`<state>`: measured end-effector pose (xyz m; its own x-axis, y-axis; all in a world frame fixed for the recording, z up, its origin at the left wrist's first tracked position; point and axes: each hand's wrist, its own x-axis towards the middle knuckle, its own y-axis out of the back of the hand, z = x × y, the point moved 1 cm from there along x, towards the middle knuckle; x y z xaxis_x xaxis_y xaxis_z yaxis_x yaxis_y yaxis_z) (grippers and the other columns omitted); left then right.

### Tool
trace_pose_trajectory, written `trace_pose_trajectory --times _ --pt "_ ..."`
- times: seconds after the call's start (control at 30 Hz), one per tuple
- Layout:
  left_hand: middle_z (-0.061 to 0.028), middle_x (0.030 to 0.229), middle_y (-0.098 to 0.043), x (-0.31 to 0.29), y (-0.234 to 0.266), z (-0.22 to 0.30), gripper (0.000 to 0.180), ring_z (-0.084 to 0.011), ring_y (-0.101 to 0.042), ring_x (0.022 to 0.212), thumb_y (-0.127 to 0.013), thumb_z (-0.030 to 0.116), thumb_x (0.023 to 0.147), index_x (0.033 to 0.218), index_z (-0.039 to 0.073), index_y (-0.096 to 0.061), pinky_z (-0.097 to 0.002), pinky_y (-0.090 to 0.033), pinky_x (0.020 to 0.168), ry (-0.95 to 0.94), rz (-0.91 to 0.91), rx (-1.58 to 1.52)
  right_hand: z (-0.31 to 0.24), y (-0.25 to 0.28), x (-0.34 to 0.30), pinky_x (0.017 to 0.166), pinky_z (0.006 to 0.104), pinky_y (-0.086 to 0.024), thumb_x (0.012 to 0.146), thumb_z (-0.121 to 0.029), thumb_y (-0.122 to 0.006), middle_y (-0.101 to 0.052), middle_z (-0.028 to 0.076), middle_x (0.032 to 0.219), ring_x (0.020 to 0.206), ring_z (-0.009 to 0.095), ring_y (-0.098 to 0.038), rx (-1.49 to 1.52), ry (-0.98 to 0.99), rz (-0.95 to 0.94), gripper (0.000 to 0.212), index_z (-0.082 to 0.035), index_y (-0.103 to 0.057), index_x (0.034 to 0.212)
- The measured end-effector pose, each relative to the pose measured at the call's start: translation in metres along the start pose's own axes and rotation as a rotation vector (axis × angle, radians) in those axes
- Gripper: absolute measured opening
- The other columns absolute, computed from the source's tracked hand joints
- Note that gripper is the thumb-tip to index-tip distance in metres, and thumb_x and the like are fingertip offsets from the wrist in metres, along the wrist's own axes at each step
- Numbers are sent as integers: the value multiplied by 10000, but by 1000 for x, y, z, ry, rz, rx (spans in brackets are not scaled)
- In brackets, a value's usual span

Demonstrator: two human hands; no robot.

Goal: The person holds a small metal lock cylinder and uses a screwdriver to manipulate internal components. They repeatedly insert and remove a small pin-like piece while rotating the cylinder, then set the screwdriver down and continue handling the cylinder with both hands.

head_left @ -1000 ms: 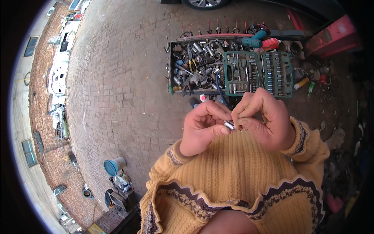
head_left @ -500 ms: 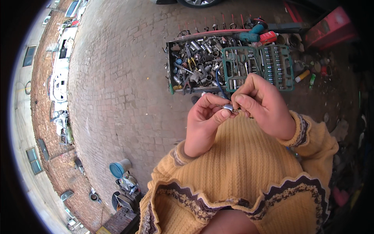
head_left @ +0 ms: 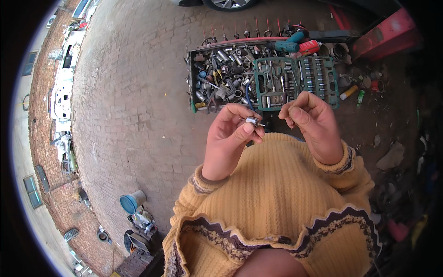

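Observation:
Between the thumb and fingers of my left hand [head_left: 229,137] is a small silver metal cylinder [head_left: 252,121] with a thin shaft poking out toward the right; its exact kind is unclear. My right hand [head_left: 315,127] hangs a short way to the right, apart from the cylinder. Its thumb and fingers are curled together in a pinch, and whatever they may hold is too small to make out. Just beyond both hands lies an open green socket set case [head_left: 259,85] with rows of sockets and a ratchet.
A tray [head_left: 191,81] heaped with loose sockets and metal parts sits left of the case. Behind it lie a teal power tool [head_left: 287,46] and a red can [head_left: 309,47]. A red metal post [head_left: 383,34] stands far right. A blue bucket [head_left: 133,201] is on the brick floor [head_left: 138,115].
My right hand has come away from the silver cylinder, leaving a gap between the hands. My left hand keeps hold of it. The view has shifted slightly.

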<state>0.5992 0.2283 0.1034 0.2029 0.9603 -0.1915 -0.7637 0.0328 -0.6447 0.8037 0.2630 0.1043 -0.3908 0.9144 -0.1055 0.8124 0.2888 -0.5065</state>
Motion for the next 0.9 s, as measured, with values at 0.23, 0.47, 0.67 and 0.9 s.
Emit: trace_pose_trajectory --times 0.23,0.47,0.67,0.9 --pt "0 872 -575 -3 -2 -12 272 -81 -549 778 -534 206 1032 1230 21 -534 -215 -429 602 306 -179 -73 30 -17 -1 855 269 -494 925 2 -651 -682 105 1015 944 112 -611 -83 216 106 44 11 -618 952" --pt "37 854 -584 -9 4 -12 105 -28 -467 783 -651 108 966 921 13 -652 -205 -398 721 91 15 331 30 -17 -2 795 273 -508 822 19 -738 -706 99 940 868 138 -649 -477 337 65 76 13 -671 859" --pt "20 756 -504 -7 13 -18 117 -84 -427 697 -691 85 916 852 28 -612 -251 -357 639 -144 -3 581 25 -4 -10 767 269 -505 807 -9 -760 -710 95 911 846 135 -653 -549 242 -23 102 5 -666 842" --pt "-19 712 -439 -8 10 -23 86 -130 -410 631 -700 48 883 859 16 -624 -284 -346 570 -193 -197 979 35 33 -26 762 260 -504 828 -14 -737 -712 82 919 844 110 -644 -318 -150 -150 94 20 -649 835"
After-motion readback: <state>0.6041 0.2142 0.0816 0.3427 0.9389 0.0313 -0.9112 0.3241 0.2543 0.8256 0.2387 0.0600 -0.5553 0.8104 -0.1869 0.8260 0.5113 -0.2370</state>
